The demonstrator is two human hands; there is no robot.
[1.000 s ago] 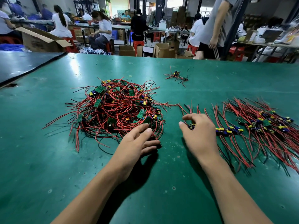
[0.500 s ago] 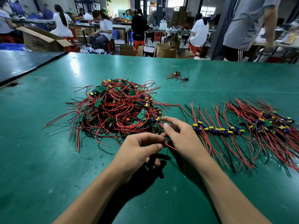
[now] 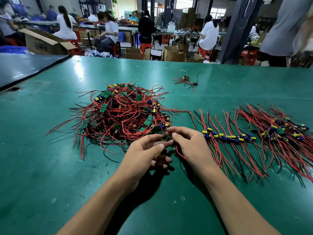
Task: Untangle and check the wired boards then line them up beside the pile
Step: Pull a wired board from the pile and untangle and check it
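A tangled pile of wired boards [image 3: 122,114], small green boards with red and black wires, lies left of centre on the green table [image 3: 50,167]. At the pile's near right edge my left hand [image 3: 145,150] and my right hand [image 3: 189,145] meet, both pinching red wires of one board [image 3: 155,130] that sits at the pile's rim. A loose red wire end [image 3: 180,154] hangs below my right hand. To the right, a lined-up row of boards [image 3: 228,136] stretches towards a denser laid-out group [image 3: 284,131].
A few stray wired boards [image 3: 186,79] lie farther back, with a rubber band [image 3: 137,80] near them. A dark table [image 3: 25,67] adjoins at the left. A person in grey [image 3: 286,31] stands at the far right edge. Seated workers and cardboard boxes [image 3: 172,54] fill the background.
My right hand left the row of boards and came left to the pile's edge. My left hand curled, and both hands took hold of red wires there.
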